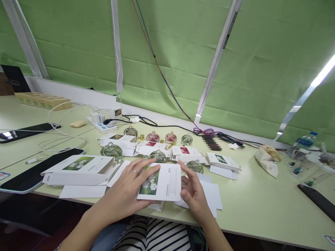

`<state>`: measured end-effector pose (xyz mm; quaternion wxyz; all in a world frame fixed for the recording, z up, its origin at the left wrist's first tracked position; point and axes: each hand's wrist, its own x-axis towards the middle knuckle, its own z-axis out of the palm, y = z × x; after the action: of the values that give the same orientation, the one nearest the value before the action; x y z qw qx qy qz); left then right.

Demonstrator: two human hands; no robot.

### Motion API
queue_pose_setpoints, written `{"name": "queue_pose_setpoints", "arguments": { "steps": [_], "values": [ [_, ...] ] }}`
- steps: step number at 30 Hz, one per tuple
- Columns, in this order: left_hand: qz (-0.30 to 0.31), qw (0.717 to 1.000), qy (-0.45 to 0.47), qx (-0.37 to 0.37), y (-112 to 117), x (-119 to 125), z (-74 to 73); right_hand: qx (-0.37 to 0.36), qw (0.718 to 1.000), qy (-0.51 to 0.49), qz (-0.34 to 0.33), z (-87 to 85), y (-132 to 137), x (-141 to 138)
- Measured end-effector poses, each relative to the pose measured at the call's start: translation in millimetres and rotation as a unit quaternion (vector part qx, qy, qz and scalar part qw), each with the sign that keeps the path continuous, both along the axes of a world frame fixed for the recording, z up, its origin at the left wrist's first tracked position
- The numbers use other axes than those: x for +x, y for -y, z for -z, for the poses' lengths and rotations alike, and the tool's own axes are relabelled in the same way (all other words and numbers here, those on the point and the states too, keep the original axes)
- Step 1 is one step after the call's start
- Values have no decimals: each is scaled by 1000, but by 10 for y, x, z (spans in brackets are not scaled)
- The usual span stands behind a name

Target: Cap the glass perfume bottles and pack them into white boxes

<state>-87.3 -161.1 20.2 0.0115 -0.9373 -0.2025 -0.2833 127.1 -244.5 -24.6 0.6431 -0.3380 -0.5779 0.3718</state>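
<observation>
A white cardboard box [170, 181] printed with a picture of white flowers is held just above the table's front edge. My left hand [131, 186], with a ring on one finger, grips it from the left, its fingers across the top. At the box's right end, my right hand [193, 193] has its index finger and thumb against the edge, the other fingers curled. Just behind the box stand round glass bottles with green contents, one [157, 156] near my left fingertips and another [195, 166] beyond my right hand. Unfolded white card [209, 195] lies under my right hand.
Another flower box [86, 165] lies open-ended at left by a phone [28, 174]. Further boxes [222, 160] and round bottles [153, 137] stand behind, with small gold caps [142, 137]. A power strip [102, 126], cables, a paper bag [268, 160] and plastic cups [319, 174] flank them.
</observation>
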Motion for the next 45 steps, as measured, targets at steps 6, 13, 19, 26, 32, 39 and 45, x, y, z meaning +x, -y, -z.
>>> {"name": "queue_pose_setpoints", "arguments": {
  "steps": [6, 13, 19, 26, 32, 39, 45],
  "values": [
    [-16, 1000, 7, 8, 37, -14, -7, 15, 1000, 2, 3, 0, -7, 2],
    [-4, 999, 31, 36, 127, -50, -62, -82, 994, -11, 71, -256, 140, -214],
    [-7, 996, 77, 33, 195, -75, -112, -113, 927, -26, 356, -609, 544, 510],
    [-2, 999, 13, 48, 157, -46, -73, -326, 752, 116, 561, -519, 1253, 1730],
    [-8, 998, 47, 38, 168, -23, -43, -511, 631, 288, 508, -197, 1192, 2034],
    [-14, 998, 61, 21, 177, -10, -40, -306, 666, 446, 514, -418, 918, 1665],
    [-11, 999, 28, 31, 173, -36, -67, -172, 716, 566, 372, -331, 361, 915]
  ]
}}
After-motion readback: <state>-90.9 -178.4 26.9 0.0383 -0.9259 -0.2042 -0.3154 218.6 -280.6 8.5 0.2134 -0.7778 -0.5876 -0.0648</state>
